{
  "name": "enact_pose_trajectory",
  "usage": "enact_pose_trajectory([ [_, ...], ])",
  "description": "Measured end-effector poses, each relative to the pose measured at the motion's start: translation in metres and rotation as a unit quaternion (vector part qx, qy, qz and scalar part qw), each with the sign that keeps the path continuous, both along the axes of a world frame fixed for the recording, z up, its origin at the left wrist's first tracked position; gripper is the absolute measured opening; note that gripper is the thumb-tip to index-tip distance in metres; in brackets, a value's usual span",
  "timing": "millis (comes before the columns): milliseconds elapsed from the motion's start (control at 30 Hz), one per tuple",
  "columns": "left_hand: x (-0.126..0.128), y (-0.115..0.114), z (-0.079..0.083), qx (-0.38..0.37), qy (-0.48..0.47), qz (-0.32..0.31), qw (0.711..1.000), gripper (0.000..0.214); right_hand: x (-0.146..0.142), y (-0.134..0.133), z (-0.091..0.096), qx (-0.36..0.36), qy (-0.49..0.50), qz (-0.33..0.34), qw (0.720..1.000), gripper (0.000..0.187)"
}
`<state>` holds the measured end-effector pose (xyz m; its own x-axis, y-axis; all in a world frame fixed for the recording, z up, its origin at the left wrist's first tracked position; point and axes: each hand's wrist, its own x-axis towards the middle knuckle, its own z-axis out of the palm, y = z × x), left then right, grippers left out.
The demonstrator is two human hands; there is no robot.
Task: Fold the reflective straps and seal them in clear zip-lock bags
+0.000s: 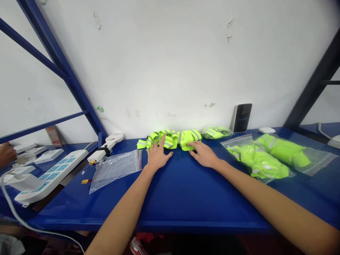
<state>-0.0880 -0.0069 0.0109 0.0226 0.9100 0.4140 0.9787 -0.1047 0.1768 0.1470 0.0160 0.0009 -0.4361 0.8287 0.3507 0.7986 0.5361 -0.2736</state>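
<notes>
A bunched neon-yellow reflective strap with silver stripes lies by the wall at the back of the blue table. My left hand rests at its left part with fingers spread, the fingertips on the loose folds. At the right end, where the fabric looks rolled up, my right hand touches its edge with fingers stretched out and thumb apart. Neither hand is closed around anything. A clear zip bag lies flat to the left of my left hand, with nothing visible inside.
Bagged neon-yellow bundles lie at the right, and a smaller one sits by the wall. A black-fronted device leans there. At the left are a white fan, a power strip and another person's hand.
</notes>
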Motion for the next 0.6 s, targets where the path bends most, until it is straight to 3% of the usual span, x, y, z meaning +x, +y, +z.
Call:
enact_pose_trajectory([
  [200,0.005,0.003,0.0,0.009,0.049,-0.035,0.998,0.055,-0.018,0.018,0.007,-0.001,-0.043,-0.056,0.998,0.035],
  [333,0.015,-0.002,0.006,-0.046,0.094,-0.05,0.993,0.04,-0.029,0.033,0.007,-0.007,-0.016,-0.076,0.997,0.032],
  [500,0.022,-0.021,0.016,-0.08,0.136,-0.194,0.968,0.037,-0.027,0.037,-0.001,0.012,0.071,-0.057,0.996,0.032],
  [600,0.027,-0.034,0.021,-0.075,0.126,-0.251,0.957,0.041,-0.025,0.03,-0.001,0.06,0.084,-0.063,0.993,0.042],
])
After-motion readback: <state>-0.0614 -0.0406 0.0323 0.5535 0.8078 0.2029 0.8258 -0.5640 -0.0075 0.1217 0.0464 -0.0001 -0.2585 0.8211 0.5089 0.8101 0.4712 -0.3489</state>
